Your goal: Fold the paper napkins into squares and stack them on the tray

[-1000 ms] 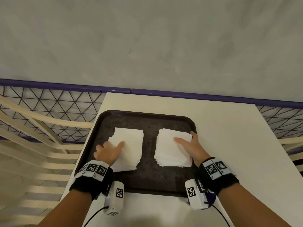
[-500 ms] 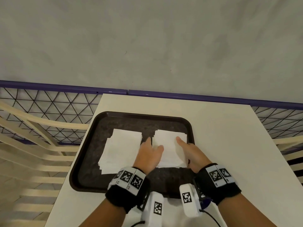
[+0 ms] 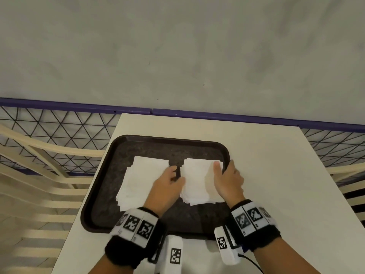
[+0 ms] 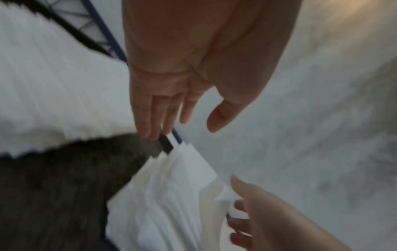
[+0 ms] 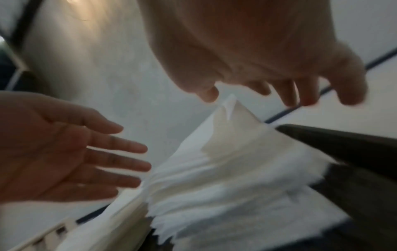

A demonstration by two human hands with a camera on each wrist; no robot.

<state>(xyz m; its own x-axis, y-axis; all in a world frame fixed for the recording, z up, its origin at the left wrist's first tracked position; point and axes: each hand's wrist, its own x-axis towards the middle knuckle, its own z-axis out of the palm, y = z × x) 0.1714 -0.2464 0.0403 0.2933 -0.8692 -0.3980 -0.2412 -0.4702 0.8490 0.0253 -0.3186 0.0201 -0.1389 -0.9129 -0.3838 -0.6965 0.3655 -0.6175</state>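
Two stacks of folded white napkins lie side by side on a dark tray [image 3: 102, 194]. The left stack [image 3: 142, 178] lies untouched. The right stack [image 3: 197, 180] sits between my hands. My left hand [image 3: 174, 171] is in the gap between the stacks, with straight fingers against the right stack's left edge. My right hand [image 3: 224, 167] is at that stack's right edge, its thumb laid on the far right corner and its fingers down beside the tray rim. In the wrist views the left hand [image 4: 180, 118] and the right hand [image 5: 257, 88] have loose, spread fingers over the right stack [image 5: 236, 169].
The tray sits on a white table [image 3: 276, 184], close to its left edge. A purple rail [image 3: 217, 115] with black mesh [image 3: 59, 131] runs behind the table. Cream slats [image 3: 39, 194] lie below on the left.
My left hand has left the left stack and crossed to the right stack's left edge. My right hand slid from the top of that stack to its right edge.
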